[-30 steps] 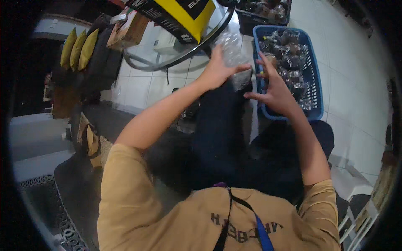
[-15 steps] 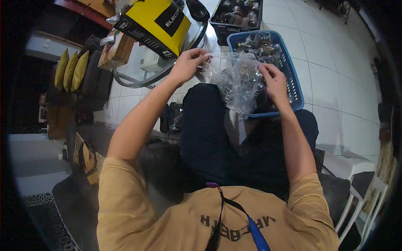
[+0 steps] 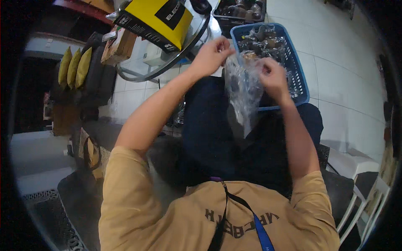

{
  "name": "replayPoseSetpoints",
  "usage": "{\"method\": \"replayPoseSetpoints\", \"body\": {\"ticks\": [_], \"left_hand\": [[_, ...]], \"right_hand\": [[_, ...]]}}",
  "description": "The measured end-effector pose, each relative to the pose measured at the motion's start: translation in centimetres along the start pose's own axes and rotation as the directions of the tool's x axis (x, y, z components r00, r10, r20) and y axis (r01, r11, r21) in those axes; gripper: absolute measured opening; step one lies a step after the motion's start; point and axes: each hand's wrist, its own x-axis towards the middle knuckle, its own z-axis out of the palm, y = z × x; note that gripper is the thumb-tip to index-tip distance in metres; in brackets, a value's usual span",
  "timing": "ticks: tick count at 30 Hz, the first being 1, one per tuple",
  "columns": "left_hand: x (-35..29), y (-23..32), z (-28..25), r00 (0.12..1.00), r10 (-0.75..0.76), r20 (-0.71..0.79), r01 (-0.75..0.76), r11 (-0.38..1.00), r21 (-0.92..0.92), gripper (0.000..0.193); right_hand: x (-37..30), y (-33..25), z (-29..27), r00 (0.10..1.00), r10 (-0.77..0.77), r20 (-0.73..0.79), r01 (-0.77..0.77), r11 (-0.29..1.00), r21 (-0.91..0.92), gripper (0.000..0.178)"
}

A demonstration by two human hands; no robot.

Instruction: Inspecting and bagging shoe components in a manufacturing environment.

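A crinkled clear plastic bag (image 3: 243,94) hangs above my lap, its lower end between my thighs. My left hand (image 3: 213,56) pinches its top left corner with thumb and fingers. My right hand (image 3: 273,78), fingers curled, grips the top right side. Whatever the bag may contain cannot be made out through its folds and glare. Just beyond my knees stands a blue plastic basket (image 3: 305,79) with brown and dark items (image 3: 272,43) wrapped in clear plastic; my right hand is in front of its near left part.
A black crate (image 3: 226,17) with similar wrapped items stands behind the basket. At the upper left, a yellow and black box (image 3: 157,21) rests on a glass table with a curved dark rim (image 3: 184,52), near a brown carton (image 3: 120,47). A white chair (image 3: 356,167) is at the right.
My hands have drawn closer together, the left one moving right and slightly away from me. The bag's stretched top edge has slackened and it hangs narrower.
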Motion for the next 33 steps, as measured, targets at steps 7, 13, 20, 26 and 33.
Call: {"method": "replayPoseSetpoints", "body": {"ticks": [7, 13, 20, 26, 33], "left_hand": [[-5.1, 2.7, -1.3, 0.845, 0.498, 0.194, -0.531, 0.822, 0.206, 0.062], [-7.5, -2.8, -4.4, 0.916, 0.063, 0.397, -0.252, 0.860, 0.443, 0.059], [-11.0, -23.3, -15.8, 0.740, -0.600, 0.304, 0.095, 0.541, 0.836, 0.053], [-17.4, -33.6, -13.1, 0.430, -0.828, 0.360, 0.249, 0.492, 0.834, 0.049], [-21.1, -46.3, -8.8, 0.208, -0.961, 0.182, 0.642, 0.274, 0.716, 0.051]], "right_hand": [[0.7, 3.6, -3.7, 0.950, 0.288, -0.124, -0.276, 0.956, 0.102, 0.027], [0.5, 6.2, -4.5, 0.950, 0.279, -0.137, -0.287, 0.957, -0.041, 0.029], [0.3, 3.4, -8.5, 0.939, 0.286, -0.191, -0.321, 0.929, -0.185, 0.027], [-5.1, 5.5, -15.5, 0.896, 0.365, -0.253, -0.401, 0.910, -0.104, 0.036], [-10.4, 1.9, -15.9, 0.939, 0.342, -0.047, -0.313, 0.786, -0.533, 0.012]]}}
